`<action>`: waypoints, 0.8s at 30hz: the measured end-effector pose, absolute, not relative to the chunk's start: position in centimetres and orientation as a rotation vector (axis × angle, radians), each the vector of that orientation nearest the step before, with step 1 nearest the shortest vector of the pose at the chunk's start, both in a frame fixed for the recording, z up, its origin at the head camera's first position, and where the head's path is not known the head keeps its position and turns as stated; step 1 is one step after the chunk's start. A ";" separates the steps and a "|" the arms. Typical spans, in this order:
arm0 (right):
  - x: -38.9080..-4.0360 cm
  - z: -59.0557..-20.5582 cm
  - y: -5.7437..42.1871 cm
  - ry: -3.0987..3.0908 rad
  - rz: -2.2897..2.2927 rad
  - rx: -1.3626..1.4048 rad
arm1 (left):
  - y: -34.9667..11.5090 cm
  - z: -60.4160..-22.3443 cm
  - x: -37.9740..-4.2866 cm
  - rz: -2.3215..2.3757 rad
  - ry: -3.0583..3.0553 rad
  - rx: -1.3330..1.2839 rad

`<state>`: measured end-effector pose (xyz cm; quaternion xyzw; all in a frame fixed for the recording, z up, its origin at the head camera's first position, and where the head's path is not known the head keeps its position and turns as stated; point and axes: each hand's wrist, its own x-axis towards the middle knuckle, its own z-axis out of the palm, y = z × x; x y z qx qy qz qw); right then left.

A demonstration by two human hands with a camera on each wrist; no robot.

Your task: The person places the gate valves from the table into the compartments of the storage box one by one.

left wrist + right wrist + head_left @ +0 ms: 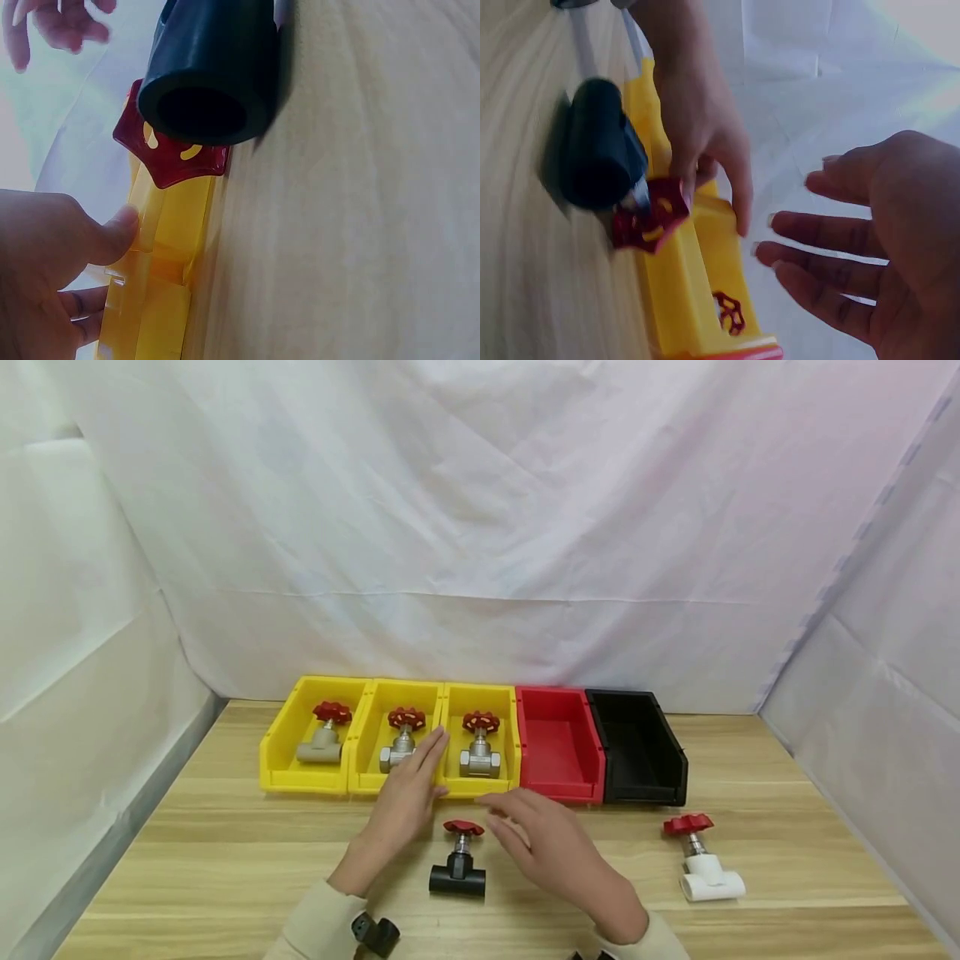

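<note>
**Left hand [405, 797] and right hand [551, 845] loose about a black valve [458, 880]**

Read the clock with the black valve at its centre and 12 pointing away from the person. Nearest, at 8 o'clock, a small black device [377, 935] sits beside the left cuff [322, 922]. The black valve is on the wooden table [225, 827] between the two forearms, its red handwheel [463, 827] toward 12. Well apart from it, at 3 o'clock, is a white valve [711, 883], its own red wheel leaning toward 11.

The right hand is between 2 and 3 o'clock, near the black valve, fingers loosely extended and holding nothing. The left hand, at 11, has its foremost fingers straight over the divide between the second yellow bin [366, 783] and the third yellow bin [495, 786]; the left wrist view shows its thumb by a yellow edge. Whether it touches the metal valve [397, 753] in the second bin cannot be told; it partly hides it.

Farther out stands the row: the first yellow bin [303, 780] at 10 with a beige valve [321, 747], the second at 11, the third at 12 with another metal valve [480, 762], a red bin [557, 739] at 1, a black bin [632, 739] at 2. White cloth [487, 527] hangs behind.
</note>
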<state>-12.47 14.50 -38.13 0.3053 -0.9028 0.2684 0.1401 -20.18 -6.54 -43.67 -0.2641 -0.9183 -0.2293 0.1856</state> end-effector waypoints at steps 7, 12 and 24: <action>-11.9 -39.0 13.3 -2.720 0.651 1.004 | -6.5 -43.6 -20.2 -0.649 -2.609 -0.739; -11.7 -39.7 12.8 -2.805 0.579 1.090 | -6.6 -43.7 -20.2 -0.646 -2.615 -0.731; -11.6 -40.2 12.5 -2.976 0.545 1.108 | -6.6 -43.8 -20.2 -0.647 -2.600 -0.738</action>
